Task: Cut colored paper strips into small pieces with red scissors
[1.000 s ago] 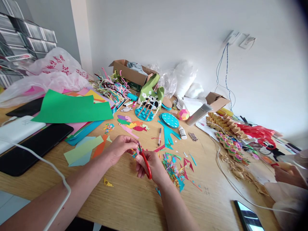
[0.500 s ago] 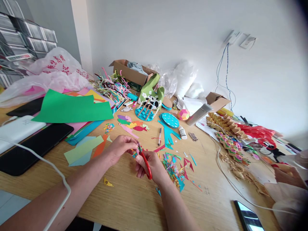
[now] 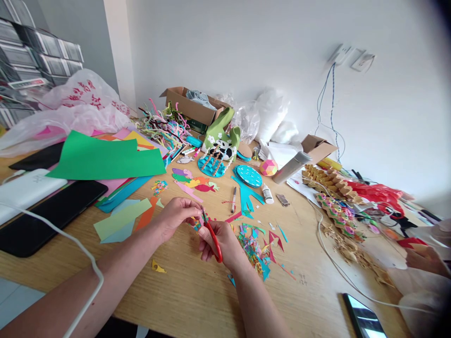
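Note:
Red-handled scissors (image 3: 215,241) are held in my right hand (image 3: 220,239), their blades pointing up toward my left hand. The fingers of my left hand (image 3: 181,213) are pinched together right at the blade tips; what lies between them is too small to make out, though a bit of pink shows there. Tiny coloured paper bits show just behind the hands. Paper fish (image 3: 205,188) in several colours lie beyond them. To the right of my right hand is a heap of coloured paper scraps (image 3: 252,249).
Green paper (image 3: 105,157) and a black phone (image 3: 52,218) lie left. Blue discs (image 3: 248,176), a pen (image 3: 233,199), a glue bottle (image 3: 268,194) and a silver flask (image 3: 292,167) stand or lie beyond. Another phone (image 3: 362,317) is front right; a person's hand (image 3: 426,260) is at the right edge.
At the right edge the other person's hand has shifted slightly, and more red shows beside it. My hands and the scissors look almost unmoved.

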Demonstrator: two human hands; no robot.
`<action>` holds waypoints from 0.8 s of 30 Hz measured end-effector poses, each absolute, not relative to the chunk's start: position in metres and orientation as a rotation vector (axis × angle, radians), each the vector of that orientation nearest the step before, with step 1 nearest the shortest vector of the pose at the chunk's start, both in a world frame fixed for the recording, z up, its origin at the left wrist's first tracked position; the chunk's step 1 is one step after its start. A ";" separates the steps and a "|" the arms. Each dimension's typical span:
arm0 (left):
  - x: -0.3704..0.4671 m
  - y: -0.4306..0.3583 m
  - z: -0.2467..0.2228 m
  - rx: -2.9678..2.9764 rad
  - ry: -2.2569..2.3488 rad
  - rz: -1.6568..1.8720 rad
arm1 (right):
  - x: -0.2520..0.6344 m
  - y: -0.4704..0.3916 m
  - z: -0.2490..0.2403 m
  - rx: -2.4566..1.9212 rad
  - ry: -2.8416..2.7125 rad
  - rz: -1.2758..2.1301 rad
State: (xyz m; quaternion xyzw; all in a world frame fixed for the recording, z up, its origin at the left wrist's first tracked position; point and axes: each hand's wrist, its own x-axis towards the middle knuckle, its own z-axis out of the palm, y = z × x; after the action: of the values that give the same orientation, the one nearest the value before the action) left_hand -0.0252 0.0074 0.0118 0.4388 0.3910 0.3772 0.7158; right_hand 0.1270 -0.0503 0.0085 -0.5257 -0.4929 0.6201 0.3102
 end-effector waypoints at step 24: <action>-0.025 0.007 0.010 0.980 0.856 0.852 | 0.128 -0.049 0.005 -1.378 -1.312 1.640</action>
State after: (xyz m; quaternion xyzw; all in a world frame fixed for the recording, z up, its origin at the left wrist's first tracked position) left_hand -0.0249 0.0072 0.0101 0.4423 0.3860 0.3841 0.7126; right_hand 0.1284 -0.0488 0.0050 -0.5217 -0.4965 0.6209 0.3096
